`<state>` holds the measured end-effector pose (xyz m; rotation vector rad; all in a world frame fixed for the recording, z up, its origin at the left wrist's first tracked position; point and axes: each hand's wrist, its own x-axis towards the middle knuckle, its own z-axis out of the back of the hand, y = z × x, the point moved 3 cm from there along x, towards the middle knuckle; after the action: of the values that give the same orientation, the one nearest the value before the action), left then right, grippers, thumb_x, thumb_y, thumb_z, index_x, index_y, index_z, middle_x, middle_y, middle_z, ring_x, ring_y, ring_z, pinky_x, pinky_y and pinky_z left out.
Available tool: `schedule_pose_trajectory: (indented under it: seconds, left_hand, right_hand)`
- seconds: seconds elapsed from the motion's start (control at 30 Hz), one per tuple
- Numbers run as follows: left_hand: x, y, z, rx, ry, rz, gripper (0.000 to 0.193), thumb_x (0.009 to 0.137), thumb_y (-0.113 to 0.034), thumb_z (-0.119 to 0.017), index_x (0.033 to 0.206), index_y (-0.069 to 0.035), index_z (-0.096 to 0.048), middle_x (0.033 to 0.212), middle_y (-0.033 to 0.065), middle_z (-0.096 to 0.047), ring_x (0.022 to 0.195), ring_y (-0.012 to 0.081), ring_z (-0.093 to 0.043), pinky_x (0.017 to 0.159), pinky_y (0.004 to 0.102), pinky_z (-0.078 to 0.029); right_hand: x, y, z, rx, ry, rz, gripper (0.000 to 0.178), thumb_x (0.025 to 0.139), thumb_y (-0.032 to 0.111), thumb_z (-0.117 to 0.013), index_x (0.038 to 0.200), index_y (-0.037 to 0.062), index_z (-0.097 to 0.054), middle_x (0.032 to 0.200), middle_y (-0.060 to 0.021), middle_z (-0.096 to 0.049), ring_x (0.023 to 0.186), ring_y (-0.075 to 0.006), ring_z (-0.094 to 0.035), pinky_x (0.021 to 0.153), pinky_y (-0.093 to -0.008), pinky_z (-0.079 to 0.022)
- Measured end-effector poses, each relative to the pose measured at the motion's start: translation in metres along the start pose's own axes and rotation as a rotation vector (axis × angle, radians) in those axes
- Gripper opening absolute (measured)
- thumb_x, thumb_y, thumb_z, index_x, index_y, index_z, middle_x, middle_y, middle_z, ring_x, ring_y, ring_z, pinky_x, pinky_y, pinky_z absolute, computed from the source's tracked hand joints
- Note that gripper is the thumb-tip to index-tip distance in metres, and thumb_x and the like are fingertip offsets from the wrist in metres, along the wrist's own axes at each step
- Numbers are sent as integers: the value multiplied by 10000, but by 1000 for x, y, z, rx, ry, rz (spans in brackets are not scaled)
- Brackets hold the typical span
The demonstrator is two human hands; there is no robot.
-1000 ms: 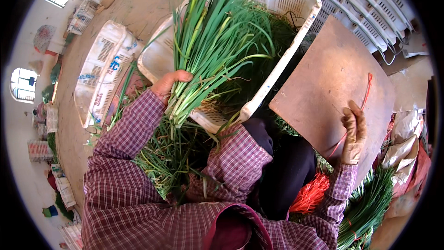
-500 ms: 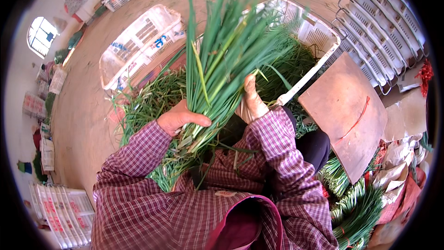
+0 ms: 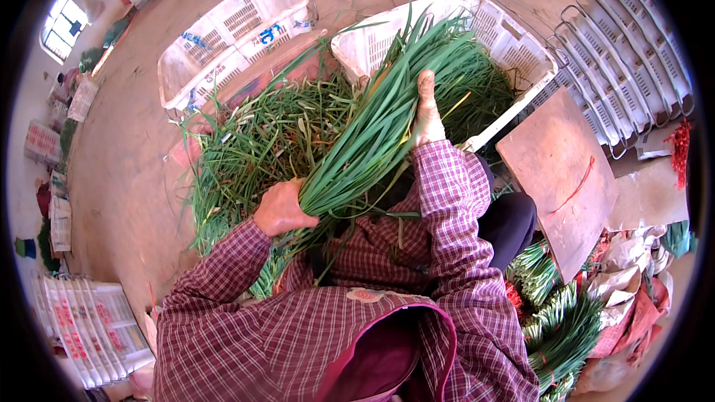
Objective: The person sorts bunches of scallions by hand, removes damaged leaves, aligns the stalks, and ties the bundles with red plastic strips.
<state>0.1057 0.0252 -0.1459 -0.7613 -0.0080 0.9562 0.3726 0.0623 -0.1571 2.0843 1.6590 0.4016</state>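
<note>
A thick bunch of garlic chives [image 3: 372,141] lies slantwise across both hands, its leaf tips pointing far right over a white basket [image 3: 532,78]. My left hand [image 3: 285,207] is closed round the stem end at the near left. Farther up, my right hand [image 3: 427,115] cradles the leaves from below. Its thumb stands up on the right side, and fingertips show on the left; the palm is hidden under the leaves. Beneath and left of the bunch spreads a loose pile of chives and trimmings [image 3: 257,141]. More chives lie inside the basket.
A white crate [image 3: 216,67] stands at the far left. A brown board [image 3: 555,171] leans right of my knee, above tied chive bundles [image 3: 570,339] and sacks [image 3: 633,290]. Stacked white baskets [image 3: 625,52] rise at far right; more crates [image 3: 93,327] sit at lower left.
The bunch has tipped from nearly upright to a lower slant toward the far right. My right hand has moved farther up along it, and the left hand stays at the stem end.
</note>
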Motion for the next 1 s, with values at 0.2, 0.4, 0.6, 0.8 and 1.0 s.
schedule_pose_trajectory:
  seconds: [0.2,0.4,0.6,0.8,1.0]
  left_hand:
    - [-7,15,-4,188,-82,32,599,533,-306,-727,1036,-12,-587,827,190,-640,768,359,-622,716,430,-481]
    - [-10,18,21,12,-159,60,688,530,-296,-767,1088,32,-534,955,231,-619,895,354,-613,789,410,-477]
    - [-50,64,79,-513,-255,-216,906,630,-200,-816,1371,-9,-332,1277,150,-511,1180,260,-482,1044,375,-323]
    - [-87,41,150,-794,-625,-464,822,701,-191,-771,1379,-34,-335,1309,176,-482,1206,275,-467,1055,431,-298]
    - [-8,-79,158,-643,-611,-829,944,607,-184,-806,1376,2,-290,1318,225,-429,1219,295,-435,1064,425,-300]
  right_hand:
    - [9,20,-48,-358,62,-8,453,758,195,-739,1117,-14,-558,858,-66,-668,666,-150,-621,626,-304,-549]
    - [5,30,-139,-468,220,-63,343,852,239,-628,1113,21,-587,755,-24,-624,701,-156,-630,573,-266,-557]
    - [-9,56,-253,-396,651,167,249,876,268,-609,981,42,-594,717,5,-573,627,-129,-578,560,-246,-523]
    - [19,-6,-226,-496,607,128,214,892,190,-597,1016,15,-579,765,-20,-587,622,-100,-531,543,-226,-454]
    - [19,-5,-222,-528,543,220,154,875,162,-620,903,11,-606,726,-29,-586,613,-100,-525,530,-219,-427]
